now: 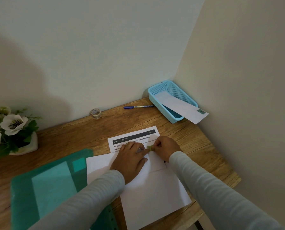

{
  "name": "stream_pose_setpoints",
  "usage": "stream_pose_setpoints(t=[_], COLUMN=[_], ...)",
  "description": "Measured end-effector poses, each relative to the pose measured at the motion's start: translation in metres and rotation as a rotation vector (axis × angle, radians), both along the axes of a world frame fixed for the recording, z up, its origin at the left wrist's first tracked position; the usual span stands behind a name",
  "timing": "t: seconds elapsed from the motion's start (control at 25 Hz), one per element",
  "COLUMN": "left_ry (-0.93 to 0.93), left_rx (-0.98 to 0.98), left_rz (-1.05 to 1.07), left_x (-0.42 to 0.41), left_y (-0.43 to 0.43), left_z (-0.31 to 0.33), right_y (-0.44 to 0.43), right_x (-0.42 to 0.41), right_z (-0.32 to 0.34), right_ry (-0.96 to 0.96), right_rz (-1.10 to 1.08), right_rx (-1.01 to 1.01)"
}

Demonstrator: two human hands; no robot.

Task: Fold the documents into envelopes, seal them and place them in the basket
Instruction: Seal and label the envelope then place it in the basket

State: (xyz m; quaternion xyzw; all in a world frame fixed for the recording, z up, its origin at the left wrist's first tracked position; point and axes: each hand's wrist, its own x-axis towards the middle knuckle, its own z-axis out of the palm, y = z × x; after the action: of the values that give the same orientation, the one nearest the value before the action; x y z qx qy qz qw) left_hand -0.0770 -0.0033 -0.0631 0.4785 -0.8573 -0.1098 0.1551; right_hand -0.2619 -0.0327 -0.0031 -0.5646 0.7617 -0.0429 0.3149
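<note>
Two hands in pale grey sleeves reach forward and meet just below the printed document point(135, 137), which lies flat on the wooden desk point(82, 130). The left hand point(131, 159) lies palm down, fingers straight and close together, pressing on a white envelope point(157, 161) that overlaps the document's near edge. The right hand point(165, 146) turns inward, thumb and forefinger curled and pinching a small green piece point(149, 147), perhaps a sticker or tape, right at the left hand's fingertips. On the near side of the document, a larger white sheet point(155, 196) lies under the envelope. Beyond the document to the right, a blue basket point(176, 90) sits in the corner with another envelope point(179, 107) poking out over its rim. Also beyond the document lie a blue pen point(138, 107) and a tape roll point(95, 113). To the document's left are a green folder point(47, 188) and white flowers point(12, 123).
</note>
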Motion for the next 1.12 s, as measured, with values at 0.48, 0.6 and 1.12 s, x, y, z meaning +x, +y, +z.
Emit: stream_pose_setpoints(t=[0.48,0.6,1.12], left_ry=[0.009,0.019,0.049], left_rx=[0.008,0.01,0.002], left_rz=[0.001,0.0,0.002], left_x=[0.0,0.001,0.0], left_y=[0.0,0.0,0.003], left_z=[-0.001,0.0,0.001], right_y=[0.008,0.024,0.059], right_x=[-0.011,-0.017,-0.003], right_z=[0.002,0.0,-0.012], right_ry=[-0.114,-0.076,0.399], right_rz=[-0.186,-0.118,0.464], right_rx=[-0.07,-0.187,-0.161])
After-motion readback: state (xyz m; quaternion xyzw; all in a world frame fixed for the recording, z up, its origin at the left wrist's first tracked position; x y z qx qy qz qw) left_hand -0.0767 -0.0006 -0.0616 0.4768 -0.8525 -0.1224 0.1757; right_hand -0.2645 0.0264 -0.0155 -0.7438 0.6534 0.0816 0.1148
